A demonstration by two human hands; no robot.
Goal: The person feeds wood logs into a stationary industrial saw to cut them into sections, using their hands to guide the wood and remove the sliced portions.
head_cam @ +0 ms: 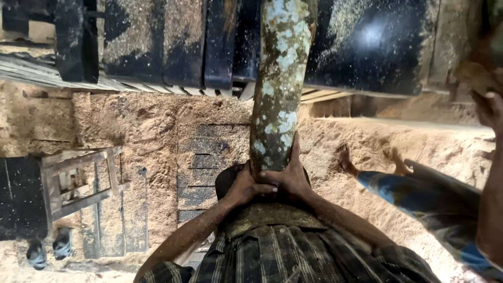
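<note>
Head view, log: a thick round log (277, 89) with mottled, pale-patched bark runs from the person's waist up toward the dark sawdust-dusted machine bed (367, 42) at the top of the picture. Its near end sits against the person's belly, seemingly so that the body can brace its weight.

Head view, left hand: the left hand (245, 187) is cupped around the lower left of the log's near end, fingers (264, 189) curled under it and clenched on the bark.

Head view, right hand: the right hand (292, 175) wraps the lower right side, thumb lying up along the bark. Both hands meet beneath the end, a grip that looks suited to carrying and steering a heavy round piece.

Head view, clothing: a dark checked shirt (283, 257) fills the bottom edge.

Head view, ground: the floor (157, 126) is deep in sawdust, with dark boards (201, 162) showing through just beyond the hands.

Head view, left side: a small wooden frame (78, 181) lies on the sawdust, and a pair of sandals (50, 249) sits near the lower left corner.

Head view, co-worker: another person's legs in blue cloth (414, 196) stretch across the sawdust at the right, bare feet (348, 162) near the log; their arm (490, 173) hangs at the right edge, apart from the log.
</note>
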